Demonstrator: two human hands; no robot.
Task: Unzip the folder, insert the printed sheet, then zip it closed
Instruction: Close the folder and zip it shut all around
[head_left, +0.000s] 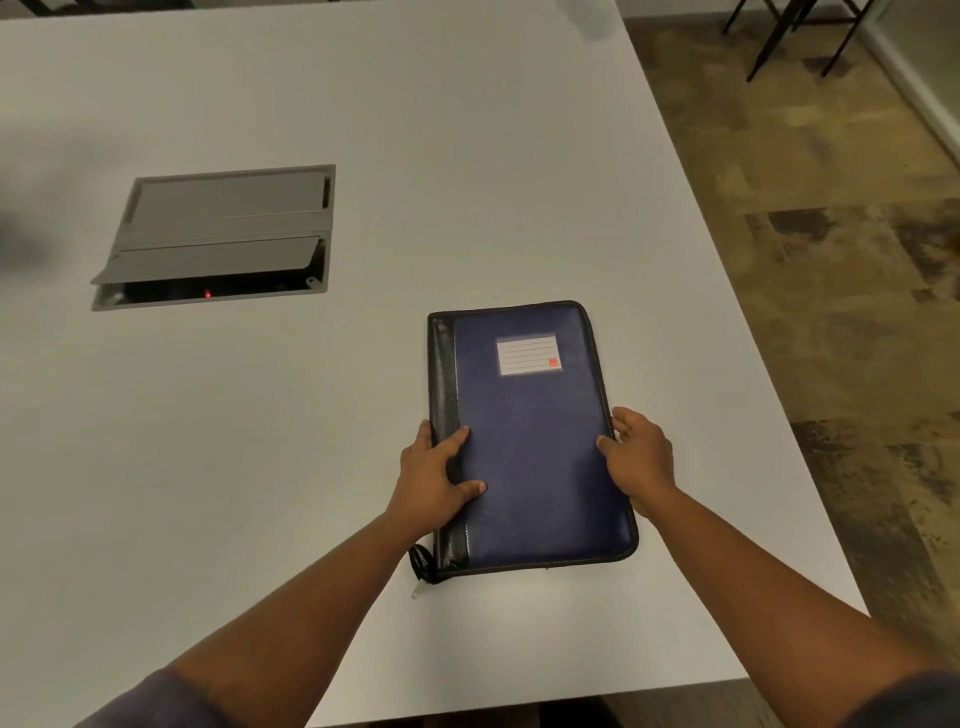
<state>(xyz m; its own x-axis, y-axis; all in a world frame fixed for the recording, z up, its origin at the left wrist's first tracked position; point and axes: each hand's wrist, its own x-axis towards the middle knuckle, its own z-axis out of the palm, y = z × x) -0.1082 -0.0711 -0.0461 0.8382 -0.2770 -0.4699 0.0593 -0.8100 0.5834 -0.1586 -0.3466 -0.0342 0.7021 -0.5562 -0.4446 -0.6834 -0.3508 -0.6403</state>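
Observation:
A dark blue zip folder (530, 447) with a black spine and a white label lies flat and closed on the white table (260, 467). My left hand (434, 480) grips its spine edge, thumb and a finger resting on the cover. On the opposite long edge, my right hand (636, 460) clasps the folder with the thumb on the cover. The zipper pull (420, 571) hangs off the near left corner. No printed sheet is in view.
A grey cable box (218, 236) is set into the table to the far left, its near flap lifted and a red light inside. The table's right edge runs close to the folder. Chair legs (789, 31) stand on the floor at the far right.

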